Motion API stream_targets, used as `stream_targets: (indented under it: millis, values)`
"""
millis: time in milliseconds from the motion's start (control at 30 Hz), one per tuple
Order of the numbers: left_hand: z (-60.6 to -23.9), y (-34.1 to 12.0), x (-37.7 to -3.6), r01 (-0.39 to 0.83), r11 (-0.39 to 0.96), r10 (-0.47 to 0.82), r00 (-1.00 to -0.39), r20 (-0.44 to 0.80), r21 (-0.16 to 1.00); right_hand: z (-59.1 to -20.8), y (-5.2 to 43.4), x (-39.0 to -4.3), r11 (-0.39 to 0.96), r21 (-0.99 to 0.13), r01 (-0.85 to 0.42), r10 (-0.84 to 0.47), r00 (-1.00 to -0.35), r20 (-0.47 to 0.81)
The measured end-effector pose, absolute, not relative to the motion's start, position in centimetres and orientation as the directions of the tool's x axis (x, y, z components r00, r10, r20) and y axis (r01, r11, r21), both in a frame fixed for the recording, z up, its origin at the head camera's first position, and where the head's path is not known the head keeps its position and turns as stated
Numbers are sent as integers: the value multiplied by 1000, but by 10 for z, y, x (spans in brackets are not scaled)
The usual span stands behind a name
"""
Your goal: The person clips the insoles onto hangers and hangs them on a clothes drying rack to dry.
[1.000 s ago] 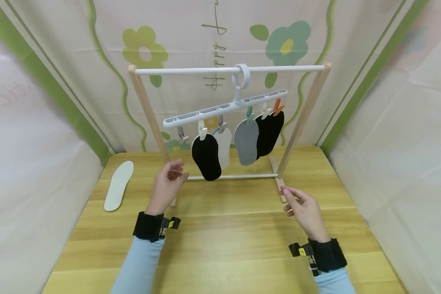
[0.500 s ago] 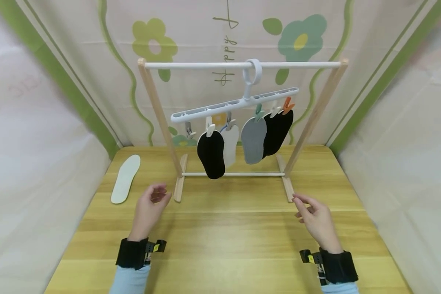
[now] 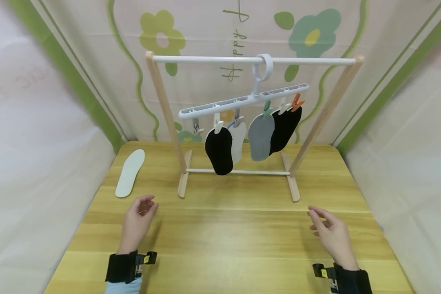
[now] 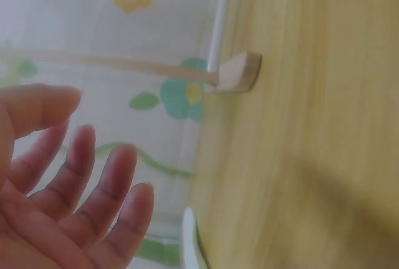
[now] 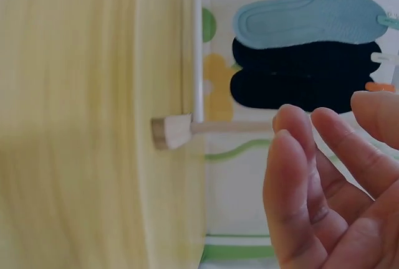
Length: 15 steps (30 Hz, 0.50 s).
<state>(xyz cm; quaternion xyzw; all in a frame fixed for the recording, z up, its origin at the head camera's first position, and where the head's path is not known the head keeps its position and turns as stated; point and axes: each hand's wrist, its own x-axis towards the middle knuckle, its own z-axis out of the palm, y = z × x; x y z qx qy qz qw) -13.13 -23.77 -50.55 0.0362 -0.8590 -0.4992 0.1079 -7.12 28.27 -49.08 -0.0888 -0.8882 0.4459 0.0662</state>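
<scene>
Hands are seen low over the bench (image 3: 227, 241), both loosely spread with relaxed fingers and nothing held: the left hand (image 3: 137, 218) toward the near left, the right hand (image 3: 330, 232) toward the near right. A cream insole (image 3: 130, 172) is laid flat on the bench, beyond the left hand and a little to its left, its long axis running away from the person and tilted slightly rightward at the far end. It is near the left hand and well apart from the right. Further back, between the two hands, a wooden rack (image 3: 255, 122) is stood, from which a white clip hanger (image 3: 244, 100) is hung with other insoles clipped on, one clip (image 3: 196, 127) at its left end being unfilled.
</scene>
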Motion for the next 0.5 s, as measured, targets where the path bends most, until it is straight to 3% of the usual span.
stream_targets:
  millis: [500]
  values:
    - [-506, -265, -143, 12, 555, -201, -968, 148, 832, -507, 298, -50, 569, -788, 234, 292, -954, -72]
